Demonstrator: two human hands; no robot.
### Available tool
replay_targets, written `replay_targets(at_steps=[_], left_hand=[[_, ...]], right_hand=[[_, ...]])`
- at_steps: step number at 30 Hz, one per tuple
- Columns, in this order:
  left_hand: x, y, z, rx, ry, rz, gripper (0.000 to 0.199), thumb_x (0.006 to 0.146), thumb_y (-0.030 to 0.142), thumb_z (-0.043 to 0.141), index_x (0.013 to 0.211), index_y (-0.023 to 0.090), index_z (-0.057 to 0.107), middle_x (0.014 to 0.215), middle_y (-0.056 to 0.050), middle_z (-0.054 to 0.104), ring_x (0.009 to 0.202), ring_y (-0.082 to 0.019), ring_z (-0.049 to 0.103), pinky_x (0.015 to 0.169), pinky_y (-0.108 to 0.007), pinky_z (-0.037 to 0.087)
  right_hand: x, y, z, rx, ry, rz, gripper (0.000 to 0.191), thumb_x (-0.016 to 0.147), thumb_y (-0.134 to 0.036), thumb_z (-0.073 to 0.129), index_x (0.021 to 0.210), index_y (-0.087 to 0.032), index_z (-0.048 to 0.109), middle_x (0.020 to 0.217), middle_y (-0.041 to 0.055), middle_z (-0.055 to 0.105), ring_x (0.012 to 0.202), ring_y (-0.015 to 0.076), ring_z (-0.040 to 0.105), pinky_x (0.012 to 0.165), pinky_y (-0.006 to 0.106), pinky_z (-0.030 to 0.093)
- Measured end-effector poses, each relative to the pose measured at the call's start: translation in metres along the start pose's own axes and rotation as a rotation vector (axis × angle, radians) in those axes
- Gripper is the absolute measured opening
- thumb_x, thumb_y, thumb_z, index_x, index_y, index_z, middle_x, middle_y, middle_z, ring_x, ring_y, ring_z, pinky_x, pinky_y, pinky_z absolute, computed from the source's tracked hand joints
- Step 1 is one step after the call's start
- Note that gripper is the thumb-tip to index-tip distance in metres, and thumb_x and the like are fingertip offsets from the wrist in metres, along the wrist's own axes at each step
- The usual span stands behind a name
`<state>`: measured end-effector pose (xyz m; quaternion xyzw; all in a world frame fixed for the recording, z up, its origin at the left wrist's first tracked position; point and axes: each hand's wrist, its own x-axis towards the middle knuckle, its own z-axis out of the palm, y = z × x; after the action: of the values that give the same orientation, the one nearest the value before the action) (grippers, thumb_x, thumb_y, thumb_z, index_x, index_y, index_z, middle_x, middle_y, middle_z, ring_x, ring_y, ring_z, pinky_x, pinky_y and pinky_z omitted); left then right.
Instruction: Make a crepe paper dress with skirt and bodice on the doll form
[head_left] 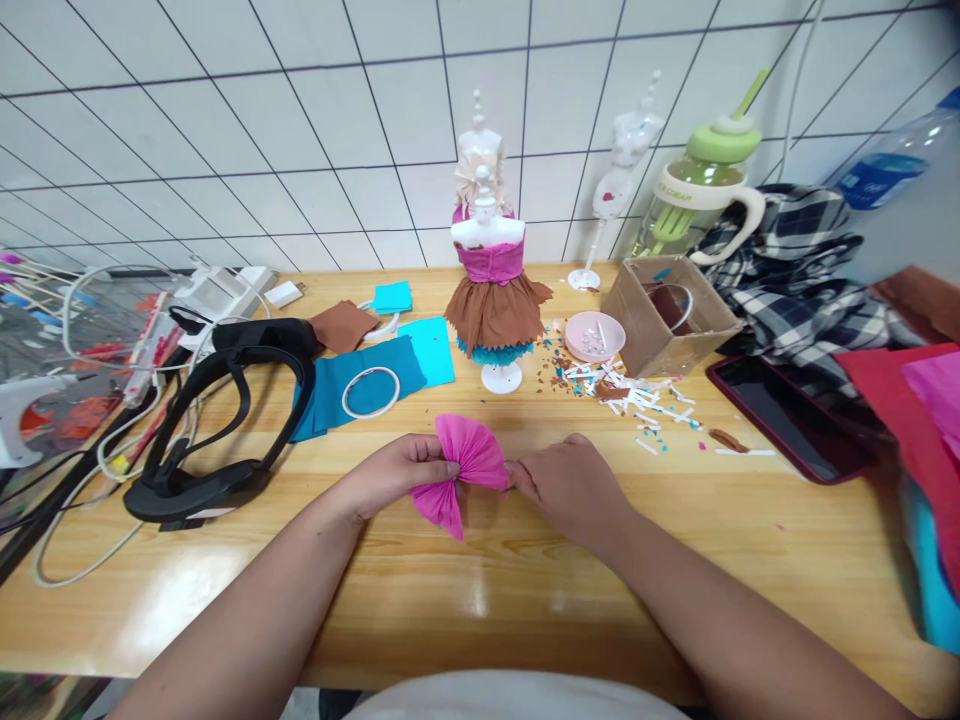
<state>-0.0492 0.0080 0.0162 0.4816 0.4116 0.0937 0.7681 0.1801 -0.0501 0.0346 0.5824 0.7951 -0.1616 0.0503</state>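
A fan of pleated pink crepe paper (478,447) spreads out above the table between my hands. My left hand (401,473) pinches its gathered middle between thumb and fingers. At the fan's right edge, my right hand (564,487) is closed with its fingertips on the paper. Just beyond stands a small white mannequin (489,233) in a pink top and a ruffled brown skirt (495,308) over a blue layer. Blue paper sheets (397,362) lie to the left, with a white tape roll (370,393) on them.
A pink bowl (595,338) and paper scraps (637,395) lie right of the mannequin, near a cardboard box (667,315) and a phone (787,415). A green-lidded bottle (705,185) stands behind. On the left are a black headset strap (217,430), cables and a power strip (221,300).
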Motion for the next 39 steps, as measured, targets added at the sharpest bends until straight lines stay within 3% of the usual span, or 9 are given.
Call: replay_targets(at_steps=[14,18,22,25,27,31,33,37,39], left_hand=[[0.002,0.001,0.005,-0.038,0.065,0.114,0.036,0.075,0.039,0.075,0.100,0.014,0.069,0.094,-0.008,0.073,0.084,-0.019,0.066,0.078,-0.029,0.050],[-0.012,0.012,0.012,0.134,0.467,0.322,0.035,0.072,0.040,0.076,0.097,0.017,0.068,0.090,-0.005,0.071,0.084,-0.019,0.064,0.078,-0.030,0.051],[-0.037,0.034,0.012,0.509,1.007,0.700,0.019,0.079,0.033,0.071,0.095,0.023,0.067,0.099,-0.002,0.067,0.091,-0.019,0.062,0.085,-0.029,0.050],[-0.047,0.045,0.012,0.766,1.033,0.848,0.011,0.080,0.024,0.069,0.091,0.024,0.068,0.102,-0.002,0.065,0.098,-0.019,0.061,0.088,-0.028,0.049],[-0.045,0.045,0.015,0.872,0.924,0.809,0.010,0.081,0.022,0.066,0.090,0.023,0.069,0.098,-0.003,0.066,0.095,-0.019,0.062,0.085,-0.029,0.050],[-0.035,0.041,0.013,0.976,0.887,0.739,0.013,0.082,0.023,0.062,0.090,0.022,0.072,0.094,-0.004,0.070,0.092,-0.019,0.064,0.079,-0.028,0.051],[-0.029,0.040,0.002,0.922,0.998,0.753,0.011,0.081,0.026,0.064,0.087,0.021,0.071,0.091,-0.003,0.071,0.085,-0.017,0.065,0.069,-0.025,0.051],[-0.015,0.032,-0.031,0.726,1.151,0.754,0.013,0.079,0.031,0.067,0.084,0.019,0.070,0.086,-0.001,0.070,0.071,-0.014,0.064,0.063,-0.024,0.051],[-0.008,0.024,-0.042,0.688,1.178,0.804,0.013,0.080,0.030,0.066,0.085,0.019,0.070,0.087,-0.002,0.069,0.074,-0.014,0.064,0.066,-0.025,0.051]], right_hand=[[-0.004,0.036,-0.007,-0.007,-0.011,0.223,0.053,0.101,-0.045,0.025,0.088,-0.018,0.069,0.085,0.0124,0.075,0.081,0.0257,0.069,0.075,0.036,0.041],[-0.011,0.037,-0.010,0.447,-0.045,0.196,0.040,0.094,-0.054,0.044,0.101,-0.019,0.061,0.091,0.0088,0.073,0.077,0.0212,0.068,0.062,0.028,0.044],[-0.017,0.015,0.000,1.186,-0.550,-0.017,0.024,0.098,-0.036,0.040,0.107,-0.020,0.056,0.103,0.0044,0.073,0.059,0.0089,0.065,0.056,0.021,0.048],[-0.011,0.009,0.011,1.370,-0.750,-0.056,0.020,0.098,-0.023,0.040,0.102,-0.017,0.058,0.118,0.0083,0.069,0.081,0.0092,0.070,0.068,0.022,0.052],[-0.003,0.021,0.014,1.316,-0.491,-0.007,0.020,0.098,-0.025,0.040,0.103,-0.017,0.058,0.121,0.0093,0.068,0.092,0.0125,0.069,0.073,0.025,0.053],[0.004,0.057,0.007,0.897,0.436,0.234,0.024,0.098,-0.032,0.040,0.107,-0.019,0.058,0.119,0.0098,0.068,0.103,0.0178,0.065,0.081,0.029,0.050],[0.000,0.058,0.002,0.857,0.510,0.199,0.028,0.100,-0.035,0.035,0.101,-0.021,0.059,0.105,0.0056,0.072,0.083,0.0161,0.068,0.071,0.027,0.050],[-0.009,0.004,0.004,0.504,0.315,-0.096,0.018,0.091,-0.037,0.052,0.099,-0.025,0.063,0.092,0.0017,0.073,0.083,0.0208,0.067,0.073,0.031,0.048],[-0.009,-0.035,0.013,0.348,0.260,-0.193,0.049,0.081,-0.055,0.063,0.115,-0.021,0.057,0.103,0.0087,0.070,0.089,0.0260,0.065,0.076,0.036,0.049]])
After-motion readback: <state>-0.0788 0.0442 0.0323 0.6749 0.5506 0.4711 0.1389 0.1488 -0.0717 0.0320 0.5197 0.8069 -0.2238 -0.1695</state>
